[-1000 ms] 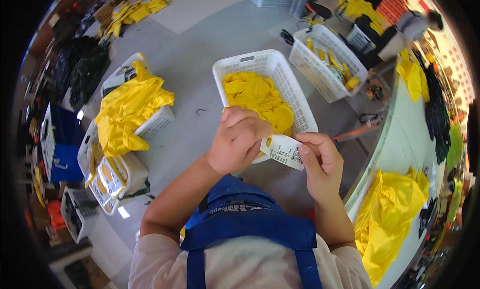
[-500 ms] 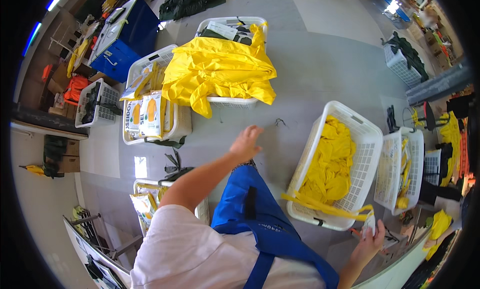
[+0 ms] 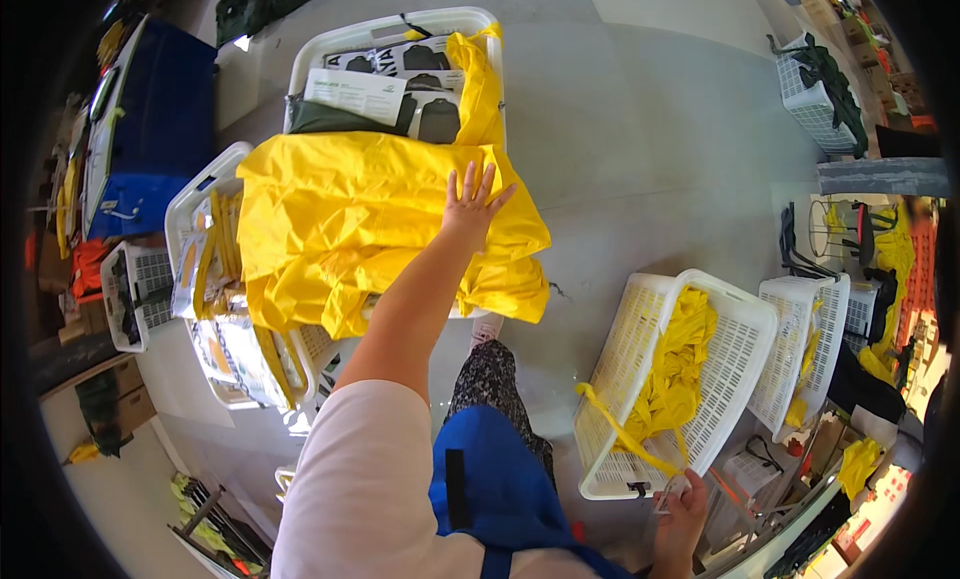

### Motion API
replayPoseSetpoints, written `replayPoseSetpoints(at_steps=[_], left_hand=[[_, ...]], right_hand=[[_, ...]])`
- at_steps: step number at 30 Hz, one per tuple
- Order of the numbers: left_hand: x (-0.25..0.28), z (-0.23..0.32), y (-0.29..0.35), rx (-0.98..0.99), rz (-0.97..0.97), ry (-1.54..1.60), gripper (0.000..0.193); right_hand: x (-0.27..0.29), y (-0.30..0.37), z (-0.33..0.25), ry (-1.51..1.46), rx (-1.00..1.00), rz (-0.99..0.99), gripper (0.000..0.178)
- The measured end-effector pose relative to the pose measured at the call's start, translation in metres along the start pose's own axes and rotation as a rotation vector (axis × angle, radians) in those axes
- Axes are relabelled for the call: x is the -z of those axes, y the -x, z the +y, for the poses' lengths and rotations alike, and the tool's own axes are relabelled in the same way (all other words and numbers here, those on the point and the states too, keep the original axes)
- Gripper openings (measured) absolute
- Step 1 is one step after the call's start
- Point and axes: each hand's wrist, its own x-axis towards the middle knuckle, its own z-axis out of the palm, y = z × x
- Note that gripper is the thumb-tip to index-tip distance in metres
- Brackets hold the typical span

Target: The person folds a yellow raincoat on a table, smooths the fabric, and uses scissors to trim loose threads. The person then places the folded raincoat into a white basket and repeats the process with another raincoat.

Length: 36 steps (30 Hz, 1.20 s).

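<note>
Yellow fabric [image 3: 345, 184]: spread out beneath left hand [image 3: 466, 216]
White basket [image 3: 735, 359]: beyond right hand [image 3: 683, 506], loaded with yellow cloth [image 3: 680, 369]
Left hand: splayed over fabric, can't confirm contact, apart from right
Right hand: pinching pale tag [image 3: 662, 501], near yellow strap [image 3: 627, 440]

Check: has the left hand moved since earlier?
Yes, forward: from short of the white basket with draped yellow cloth, the left hand now reaches over that cloth.

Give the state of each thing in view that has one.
Left hand: open, spread over the yellow cloth
Yellow cloth: draped, creased
Right hand: closed on a tag
Tag: pinched
Yellow heap: crumpled, in the basket by the right hand
Basket: partly filled
Dark cloth: draped over a far basket
</note>
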Motion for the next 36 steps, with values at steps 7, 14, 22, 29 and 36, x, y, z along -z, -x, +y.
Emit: replayPoseSetpoints(at_steps=[7,14,22,29,36], left_hand=[[-0.068,-0.023,-0.030,-0.094,-0.258,0.372,0.058],[-0.033,-0.065,-0.081,0.214,-0.020,0.259,0.046],[0.001,-0.027,-0.039,0.156,0.175,0.355,0.063],[0.165,0.049,0.111,-0.536,-0.010,1.579,0.062],[0.313,0.077,0.160,-0.988,0.020,1.834,0.058]], right_hand=[[-0.042,-0.025,0.003,-0.031,-0.119,-0.029,0.051],[-0.032,-0.055,-0.001,-0.210,-0.316,-0.226,0.046],[-0.118,-0.060,-0.137,-0.125,0.249,-0.070,0.026],[-0.156,-0.020,-0.200,-0.043,0.505,-0.254,0.031],[-0.158,0.024,-0.225,-0.028,0.610,-0.386,0.033]])
